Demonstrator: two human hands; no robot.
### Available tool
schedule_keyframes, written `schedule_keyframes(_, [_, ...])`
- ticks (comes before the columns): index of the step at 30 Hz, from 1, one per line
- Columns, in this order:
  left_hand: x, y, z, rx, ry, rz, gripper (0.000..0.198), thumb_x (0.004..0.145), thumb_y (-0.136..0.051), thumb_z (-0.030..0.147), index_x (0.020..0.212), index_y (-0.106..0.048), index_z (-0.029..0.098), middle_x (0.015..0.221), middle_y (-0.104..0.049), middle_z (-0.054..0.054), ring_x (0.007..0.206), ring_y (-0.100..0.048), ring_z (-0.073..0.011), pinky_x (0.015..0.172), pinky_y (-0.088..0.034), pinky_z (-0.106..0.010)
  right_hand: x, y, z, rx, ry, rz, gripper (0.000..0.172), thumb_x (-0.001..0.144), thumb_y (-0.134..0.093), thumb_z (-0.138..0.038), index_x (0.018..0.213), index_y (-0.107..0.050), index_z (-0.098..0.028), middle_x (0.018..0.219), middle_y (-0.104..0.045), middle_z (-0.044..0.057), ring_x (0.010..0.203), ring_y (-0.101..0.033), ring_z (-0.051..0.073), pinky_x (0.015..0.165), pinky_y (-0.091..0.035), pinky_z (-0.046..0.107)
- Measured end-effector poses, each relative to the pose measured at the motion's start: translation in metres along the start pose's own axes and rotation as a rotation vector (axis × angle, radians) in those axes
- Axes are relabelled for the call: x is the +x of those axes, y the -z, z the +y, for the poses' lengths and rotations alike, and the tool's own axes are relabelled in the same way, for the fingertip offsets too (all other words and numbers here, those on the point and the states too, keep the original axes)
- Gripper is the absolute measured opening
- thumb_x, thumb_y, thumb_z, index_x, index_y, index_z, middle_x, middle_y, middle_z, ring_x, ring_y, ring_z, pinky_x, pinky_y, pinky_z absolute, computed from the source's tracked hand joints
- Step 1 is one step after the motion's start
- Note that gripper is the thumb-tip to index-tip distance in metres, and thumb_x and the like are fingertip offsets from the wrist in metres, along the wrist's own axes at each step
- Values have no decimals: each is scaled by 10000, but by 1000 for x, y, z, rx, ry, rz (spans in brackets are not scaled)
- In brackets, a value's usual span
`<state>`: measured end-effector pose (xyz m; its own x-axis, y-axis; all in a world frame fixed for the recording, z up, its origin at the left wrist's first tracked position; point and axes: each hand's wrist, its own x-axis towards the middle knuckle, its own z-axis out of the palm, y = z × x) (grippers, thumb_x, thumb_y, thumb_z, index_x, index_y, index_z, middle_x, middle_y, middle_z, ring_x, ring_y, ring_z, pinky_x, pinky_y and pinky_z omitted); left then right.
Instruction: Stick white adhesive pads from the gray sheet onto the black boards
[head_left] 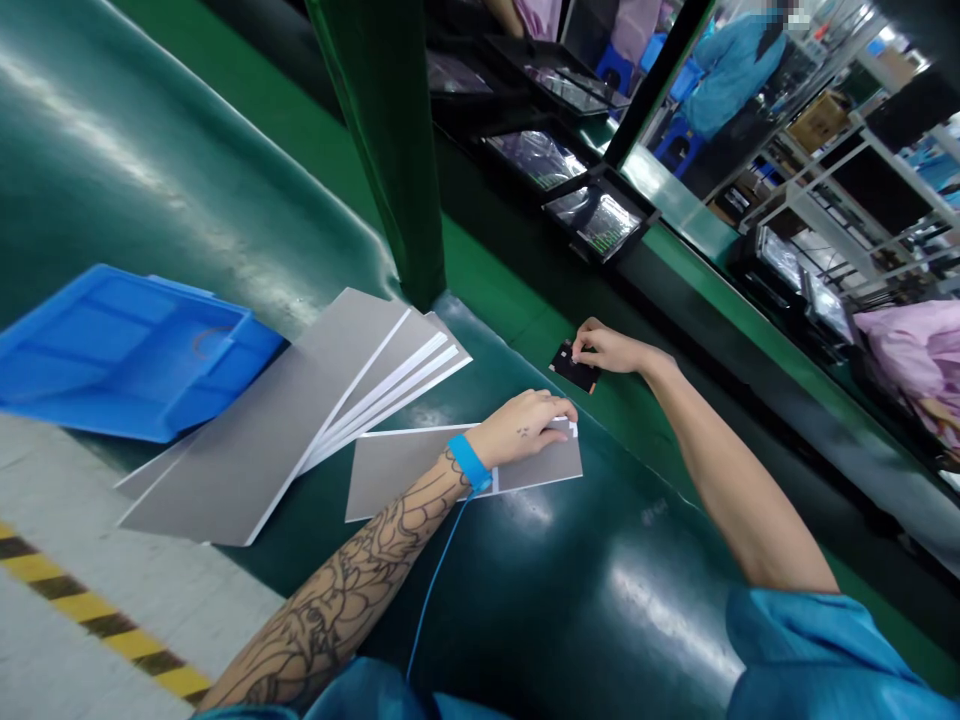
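Note:
My left hand (525, 428) rests on the right end of a long grey panel (409, 465) with white edges, which lies flat on the green bench. Its thumb and fingers are closed about the panel's end, beside a small white tab (573, 429). A blue band with a cord circles that wrist. Beyond the bench edge, my right hand (606, 348) is closed in a pinch at a small black card (576, 375) with a few light spots on it. What lies between those fingertips is too small to make out.
More grey panels (292, 420) lie fanned out on the left, overlapping a blue bin (127, 350). A green post (397, 150) rises behind them. Black trays (600, 218) with shiny contents stand beyond the green strip. Other people in blue (731, 75) and pink (919, 345) are farther off.

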<state>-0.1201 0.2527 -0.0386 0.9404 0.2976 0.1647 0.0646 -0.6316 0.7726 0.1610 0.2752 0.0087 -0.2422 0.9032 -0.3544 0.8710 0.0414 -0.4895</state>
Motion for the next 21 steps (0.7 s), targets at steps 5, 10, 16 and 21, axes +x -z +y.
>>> schedule_keyframes(5, [-1,0,-1,-3,-1,4,186,1007,-711,189,1187,-690,231,1097,-745,-50,1036,-674,-269,972,-504,-418,-10,-18,11,16,17,165,59,925,-744,-252,957,-730,-205,1116,-630,83,1024,-620,235,949,-507,363])
schedule_keyframes(10, [-2,0,-1,2,17,2,207,992,-735,201,1192,-691,233,1129,-754,-46,1065,-665,-278,975,-504,-418,-32,-38,15,262,-50,435,279,857,-811,-412,972,-652,-214,1026,-653,45,943,-593,221,890,-496,358])
schedule_keyframes(16, [-4,0,-3,-37,6,11,212,1006,-709,218,1215,-696,245,1208,-770,-32,1116,-668,-275,1015,-502,-426,-80,-107,-32,726,-141,1071,315,991,-674,-531,1100,-621,-240,1079,-644,51,999,-620,219,882,-541,340])
schedule_keyframes(21, [-5,4,1,-144,65,59,214,997,-712,241,1211,-713,248,1170,-772,-39,1056,-699,-253,964,-532,-384,-98,-168,-90,792,-89,1261,189,1059,-644,-424,1120,-640,-245,1137,-622,77,1069,-641,222,951,-559,362])
